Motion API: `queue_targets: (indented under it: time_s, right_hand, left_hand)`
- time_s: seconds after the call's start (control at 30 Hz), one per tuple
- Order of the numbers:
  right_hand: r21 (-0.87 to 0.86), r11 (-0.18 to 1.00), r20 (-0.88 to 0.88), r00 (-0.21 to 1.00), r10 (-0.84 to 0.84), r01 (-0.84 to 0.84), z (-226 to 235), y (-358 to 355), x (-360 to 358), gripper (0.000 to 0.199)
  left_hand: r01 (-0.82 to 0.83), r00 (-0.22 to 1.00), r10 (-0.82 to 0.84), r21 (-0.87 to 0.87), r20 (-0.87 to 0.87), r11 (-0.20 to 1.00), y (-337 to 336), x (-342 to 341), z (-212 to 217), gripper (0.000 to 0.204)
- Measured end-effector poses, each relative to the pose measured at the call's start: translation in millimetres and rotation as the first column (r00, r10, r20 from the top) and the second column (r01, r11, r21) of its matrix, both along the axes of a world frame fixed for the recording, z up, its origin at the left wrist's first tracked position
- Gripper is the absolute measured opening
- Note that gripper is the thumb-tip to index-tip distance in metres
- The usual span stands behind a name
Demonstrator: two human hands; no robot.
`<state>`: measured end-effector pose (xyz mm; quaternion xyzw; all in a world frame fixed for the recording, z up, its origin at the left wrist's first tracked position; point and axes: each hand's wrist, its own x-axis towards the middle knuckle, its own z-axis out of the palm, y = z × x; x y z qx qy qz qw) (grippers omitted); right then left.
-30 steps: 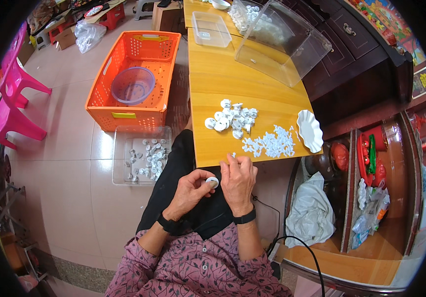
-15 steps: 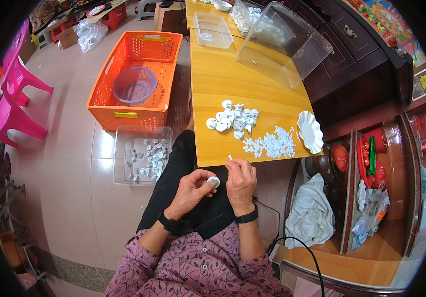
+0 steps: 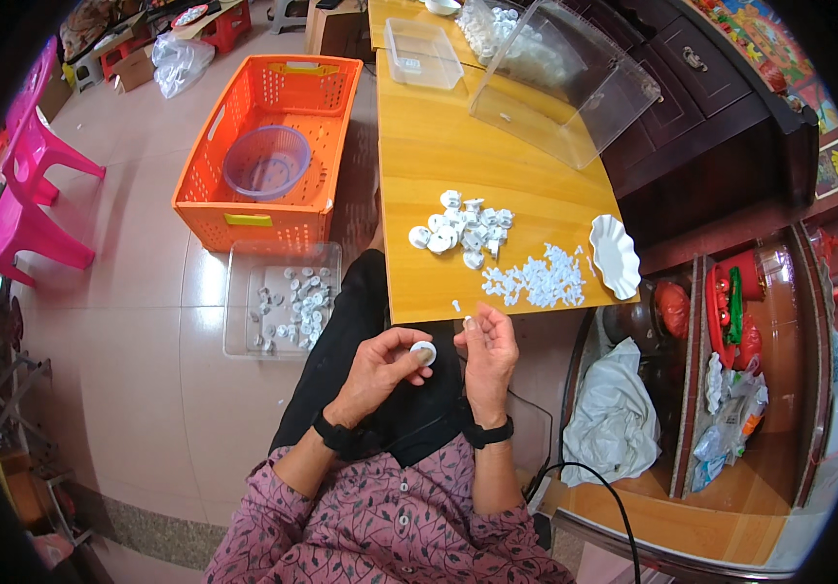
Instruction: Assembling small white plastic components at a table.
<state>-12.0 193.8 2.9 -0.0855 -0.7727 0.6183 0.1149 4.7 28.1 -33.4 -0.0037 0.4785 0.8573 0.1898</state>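
Observation:
In my left hand [image 3: 378, 375] is a round white plastic part [image 3: 423, 352], pinched between thumb and fingers above my lap. My right hand [image 3: 489, 360] is just off the table's front edge, its thumb and forefinger closed on a small white plastic piece [image 3: 469, 321]. One similar loose piece [image 3: 456, 306] lies by itself near that edge. Beyond my hands, a cluster of larger white plastic parts [image 3: 468, 232] sits on the yellow wooden table [image 3: 497, 161]. Right of the cluster spreads a heap of tiny white pieces [image 3: 541, 280].
A white scalloped dish [image 3: 616, 257] stands at the table's right edge. Farther back are a clear tub [image 3: 423, 54] and a large clear box [image 3: 565, 88]. On the floor at left, an orange crate [image 3: 254, 229] holds a purple basket [image 3: 267, 164]; a clear bin [image 3: 244, 326] contains white parts.
My right hand has turned, showing more of its palm side, with a small white piece at its fingertips. The left hand still grips the round part. The view has shifted slightly.

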Motion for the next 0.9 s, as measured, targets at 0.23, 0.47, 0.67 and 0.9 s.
queue_targets:
  time_s: [0.23, 0.47, 0.67, 0.9]
  right_hand:
    - [-0.272, 0.96, 0.085, 0.992, 0.089, -0.063, 0.2, 7.9, 13.0, 0.017]
    - [-0.116, 0.989, 0.126, 0.987, 0.105, -0.09, 18.7, -7.4, 25.3, 0.015]
    - [-0.125, 0.984, 0.066, 0.988, 0.136, -0.127, 18.9, -18.6, 30.9, 0.013]
    - [0.073, 0.992, 0.022, 0.995, 0.101, -0.103, 11.3, -15.4, 33.2, 0.007]
  left_hand:
    - [-0.01, 0.999, 0.001, 0.179, 0.051, 0.984, 0.6, -1.0, 2.9, 0.033]
    - [-0.015, 0.999, 0.003, 0.243, 0.049, 0.97, 2.3, -0.1, 5.3, 0.035]
    - [-0.033, 0.999, 0.024, 0.293, 0.034, 0.956, 1.4, -0.1, -0.8, 0.036]
    - [-0.04, 0.999, 0.026, 0.345, 0.045, 0.938, -3.0, -0.8, -2.4, 0.037]
